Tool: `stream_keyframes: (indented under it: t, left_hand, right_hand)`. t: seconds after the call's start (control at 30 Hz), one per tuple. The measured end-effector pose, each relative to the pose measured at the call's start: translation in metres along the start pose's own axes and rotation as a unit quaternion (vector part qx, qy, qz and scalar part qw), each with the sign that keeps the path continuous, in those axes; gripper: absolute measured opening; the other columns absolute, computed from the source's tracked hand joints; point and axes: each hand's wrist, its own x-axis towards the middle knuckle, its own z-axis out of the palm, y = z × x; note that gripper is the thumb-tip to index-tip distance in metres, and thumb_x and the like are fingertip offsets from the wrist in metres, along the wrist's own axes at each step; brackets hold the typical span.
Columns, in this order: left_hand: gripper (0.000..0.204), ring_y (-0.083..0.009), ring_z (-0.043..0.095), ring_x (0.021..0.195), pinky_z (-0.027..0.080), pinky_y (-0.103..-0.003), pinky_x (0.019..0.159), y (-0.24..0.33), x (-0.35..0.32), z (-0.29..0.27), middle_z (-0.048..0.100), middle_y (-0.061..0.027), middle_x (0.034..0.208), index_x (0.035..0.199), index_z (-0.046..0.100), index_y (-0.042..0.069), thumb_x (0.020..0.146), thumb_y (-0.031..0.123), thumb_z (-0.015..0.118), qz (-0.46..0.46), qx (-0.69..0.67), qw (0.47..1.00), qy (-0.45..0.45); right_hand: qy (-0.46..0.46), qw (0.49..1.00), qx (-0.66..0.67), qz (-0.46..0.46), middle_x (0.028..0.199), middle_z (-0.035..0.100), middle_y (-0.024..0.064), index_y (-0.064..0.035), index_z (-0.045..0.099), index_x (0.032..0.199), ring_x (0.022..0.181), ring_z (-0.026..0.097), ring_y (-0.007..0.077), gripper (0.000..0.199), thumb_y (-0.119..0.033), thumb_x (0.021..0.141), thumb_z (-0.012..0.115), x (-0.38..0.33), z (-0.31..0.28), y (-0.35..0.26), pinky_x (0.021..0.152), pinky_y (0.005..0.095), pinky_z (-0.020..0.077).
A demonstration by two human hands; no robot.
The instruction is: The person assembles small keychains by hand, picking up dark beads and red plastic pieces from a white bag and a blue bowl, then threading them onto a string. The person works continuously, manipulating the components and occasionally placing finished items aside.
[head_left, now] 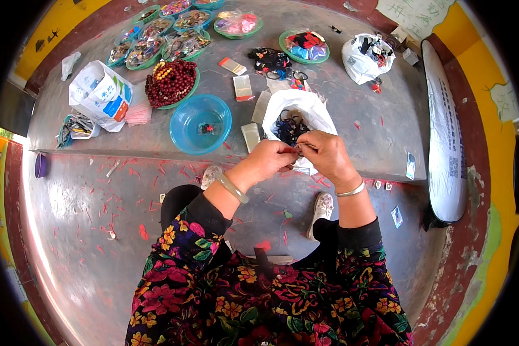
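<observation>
My left hand (269,158) and my right hand (327,154) meet in front of me, fingertips pinched together. Something small and thin is between them, too small and too covered by the fingers to name. Just beyond the hands stands an open white plastic bag (317,109) with a tangle of dark cords (292,127) inside. A blue basin (180,124) left of my left hand contains a small packet with red and black in it (206,128).
Basins of bagged trinkets (190,44) crowd the far left, near dark red beads (167,92) and a printed white bag (98,95). Another white bag (357,63) stands far right. Flat boxes (243,87) lie centrally; a long silver-white package (446,138) leans right. Red scraps litter the floor.
</observation>
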Motion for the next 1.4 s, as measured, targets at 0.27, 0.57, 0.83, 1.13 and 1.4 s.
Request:
stream_keyframes:
  t: [0.27, 0.57, 0.83, 1.13, 1.4]
  left_hand:
    - [0.024, -0.0124, 0.06, 0.079, 0.053, -0.027, 0.068, 0.002, 0.0, -0.002, 0.062, -0.0061, 0.091, 0.103, 0.062, -0.003, 0.086, 0.015, 0.059, 0.003, 0.065, 0.997, 0.032]
    - [0.026, -0.0119, 0.06, 0.084, 0.052, -0.026, 0.075, 0.002, -0.003, 0.003, 0.062, -0.0065, 0.098, 0.108, 0.059, -0.003, 0.086, 0.011, 0.058, 0.011, -0.039, 0.999, -0.001]
    - [0.025, -0.0112, 0.06, 0.082, 0.052, -0.025, 0.075, 0.001, -0.002, 0.003, 0.061, -0.006, 0.096, 0.107, 0.059, -0.003, 0.086, 0.01, 0.058, 0.012, -0.041, 0.999, -0.009]
    - [0.024, -0.0121, 0.06, 0.086, 0.052, -0.026, 0.076, -0.003, 0.003, 0.0, 0.06, -0.0059, 0.098, 0.109, 0.058, -0.002, 0.086, 0.006, 0.056, 0.011, -0.13, 0.991, 0.003]
    - [0.026, -0.0143, 0.057, 0.098, 0.051, -0.031, 0.083, 0.0, 0.0, 0.0, 0.059, -0.0067, 0.107, 0.113, 0.055, -0.001, 0.089, 0.007, 0.053, 0.019, -0.173, 0.983, -0.051]
  right_hand:
    - [-0.062, 0.979, 0.155, 0.117, 0.07, 0.062, 0.008, 0.0005, 0.064, 0.082, 0.059, 0.056, 0.0125, 0.009, -0.001, 0.074, 0.062, -0.003, -0.007, 0.005, 0.056, 0.0249, 0.0451]
    - [-0.075, 0.995, 0.066, 0.02, 0.071, 0.062, 0.0092, -0.0004, 0.065, 0.079, 0.064, 0.059, 0.0202, 0.008, 0.0, 0.072, 0.061, 0.001, -0.01, -0.005, 0.059, 0.0286, 0.0466]
    - [-0.076, 0.996, -0.002, -0.035, 0.074, 0.058, 0.0082, -0.0007, 0.065, 0.077, 0.068, 0.059, 0.0226, 0.009, 0.0, 0.069, 0.062, 0.001, -0.007, -0.001, 0.061, 0.0297, 0.0463]
    - [-0.041, 0.939, 0.303, 0.155, 0.092, 0.058, 0.003, -0.0017, 0.062, 0.1, 0.081, 0.058, 0.0127, 0.03, 0.011, 0.072, 0.061, 0.003, -0.01, -0.003, 0.069, 0.0241, 0.0494]
    - [-0.04, 0.936, 0.284, 0.205, 0.09, 0.061, 0.002, 0.0014, 0.064, 0.094, 0.081, 0.057, 0.0086, 0.02, 0.007, 0.076, 0.061, 0.002, -0.016, 0.013, 0.069, 0.021, 0.0468]
